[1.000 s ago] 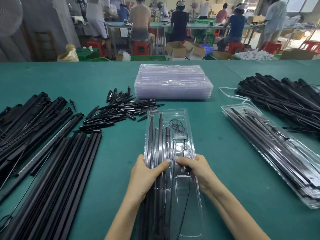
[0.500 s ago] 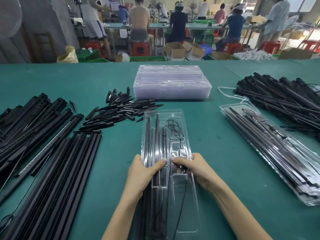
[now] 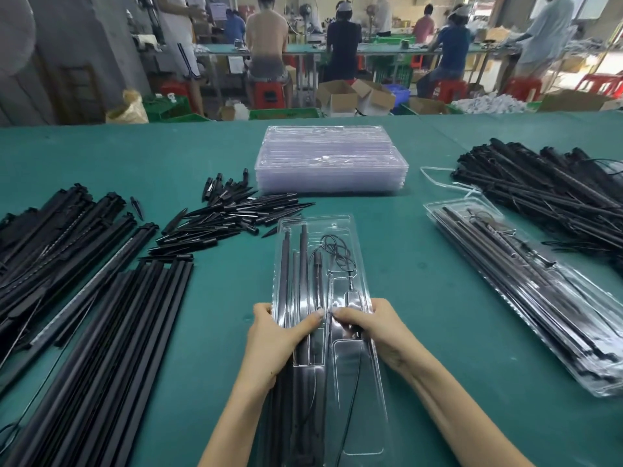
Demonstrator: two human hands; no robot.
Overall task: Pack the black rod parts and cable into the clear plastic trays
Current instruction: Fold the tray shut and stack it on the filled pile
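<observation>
A long clear plastic tray [image 3: 352, 227] lies lengthwise in front of me on the green table. In its left channels lie black rods [image 3: 302, 264], and a thin black cable [image 3: 337, 252] is coiled at its far right part. My left hand [image 3: 276, 342] grips the tray's left edge, thumb pressing on top near the middle. My right hand [image 3: 374, 326] grips the right edge, thumb meeting the left thumb over the tray's centre.
A stack of empty clear trays [image 3: 332, 163] stands at the back centre. Packed trays [image 3: 526, 291] lie to the right beside a pile of black rods [image 3: 553, 190]. Short black spikes [image 3: 229, 217] and long black rods [image 3: 101, 332] cover the left. Workers sit at benches behind.
Both hands with the tray have shifted slightly left and toward me; the thumbs stay pressed together on the tray's middle.
</observation>
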